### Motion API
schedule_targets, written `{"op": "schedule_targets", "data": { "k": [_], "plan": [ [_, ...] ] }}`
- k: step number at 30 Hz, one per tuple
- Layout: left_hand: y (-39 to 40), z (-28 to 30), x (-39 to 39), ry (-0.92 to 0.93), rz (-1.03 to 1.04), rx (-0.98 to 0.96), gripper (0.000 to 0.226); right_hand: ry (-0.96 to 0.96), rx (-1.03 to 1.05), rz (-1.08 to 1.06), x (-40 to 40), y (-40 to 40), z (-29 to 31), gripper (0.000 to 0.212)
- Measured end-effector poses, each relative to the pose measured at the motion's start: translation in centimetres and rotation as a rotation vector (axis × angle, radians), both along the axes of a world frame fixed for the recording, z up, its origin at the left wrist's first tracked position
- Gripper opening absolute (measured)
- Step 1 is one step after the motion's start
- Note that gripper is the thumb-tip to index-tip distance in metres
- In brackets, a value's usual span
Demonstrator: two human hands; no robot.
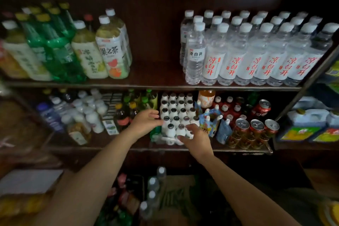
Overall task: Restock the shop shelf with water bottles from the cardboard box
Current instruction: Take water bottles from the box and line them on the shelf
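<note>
Several clear water bottles (244,51) with white caps and red-lettered labels stand in rows on the right of the upper shelf (157,84). Low in the view, a few white-capped water bottles (153,189) stick up from the cardboard box (179,189), which is dim and partly hidden by my arms. My left hand (146,122) reaches to the left side of a pack of small white bottles with dark caps (177,115) on the lower shelf, fingers loosely spread. My right hand (197,137) reaches to the pack's front right, fingers relaxed. Neither hand holds a bottle.
Tea and green soda bottles (69,46) fill the upper shelf's left; a bare gap lies between them and the water. The lower shelf holds red cans (253,130), pouches (211,121), cola and milk bottles. Oil jugs (310,121) stand at the right.
</note>
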State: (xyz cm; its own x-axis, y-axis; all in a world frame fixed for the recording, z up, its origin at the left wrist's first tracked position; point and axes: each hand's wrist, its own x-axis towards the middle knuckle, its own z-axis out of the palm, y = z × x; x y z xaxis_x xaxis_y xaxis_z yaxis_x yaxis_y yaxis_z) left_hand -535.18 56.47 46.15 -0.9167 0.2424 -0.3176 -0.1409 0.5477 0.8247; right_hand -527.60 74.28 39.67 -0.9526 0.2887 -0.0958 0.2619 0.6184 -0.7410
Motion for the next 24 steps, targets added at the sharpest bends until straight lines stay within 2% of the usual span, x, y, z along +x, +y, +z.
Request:
{"op": "schedule_targets", "data": {
  "k": [6, 12, 20, 24],
  "plan": [
    [-4.3, -7.9, 5.1, -0.190, 0.056, -0.029, 0.054, -0.108, -0.079, 0.038, 4.2, -2.8, -5.2, 0.053],
    [-6.2, -16.4, 4.6, -0.245, 0.058, -0.066, 0.054, -0.194, -0.100, 0.030, 4.9, -4.1, -12.8, 0.055],
    [-4.5, -35.1, 1.1, -0.194, -0.046, -0.159, 0.068, -0.275, -0.182, -0.118, 2.6, -4.4, -31.8, 0.061],
    [-3.1, -43.2, -0.6, -0.205, -0.141, -0.213, 0.086, -0.358, -0.137, -0.079, 1.1, -4.3, -41.5, 0.058]
  ]
}}
